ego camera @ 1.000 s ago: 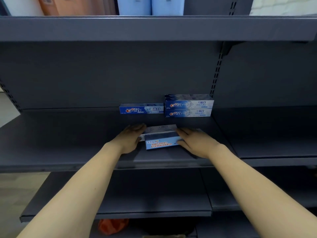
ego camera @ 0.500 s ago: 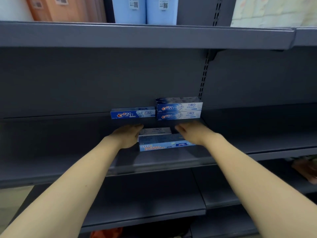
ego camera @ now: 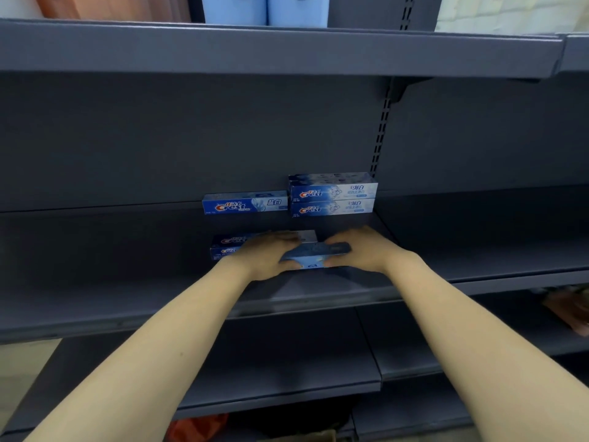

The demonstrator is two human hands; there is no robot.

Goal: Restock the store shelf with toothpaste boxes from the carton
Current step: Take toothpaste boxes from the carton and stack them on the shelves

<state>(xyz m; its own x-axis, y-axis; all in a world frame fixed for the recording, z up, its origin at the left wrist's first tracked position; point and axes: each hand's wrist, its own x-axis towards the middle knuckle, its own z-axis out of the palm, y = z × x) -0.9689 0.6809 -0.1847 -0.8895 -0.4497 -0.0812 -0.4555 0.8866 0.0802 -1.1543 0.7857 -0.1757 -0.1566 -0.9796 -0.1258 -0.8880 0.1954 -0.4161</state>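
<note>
Here, both hands meet mid-shelf on the dark shelf: the left hand lies over a Crest box, the right hand grips a pale-blue toothpaste box. Farther back sit 3 Crest boxes.

The dark grey shelf carries several toothpaste boxes. Beyond the left hand, against the back panel, lies a single blue box; beyond the right hand stands a stack of two boxes, just beside it. Under the hands lie more boxes, blurred, one atop another.
</note>
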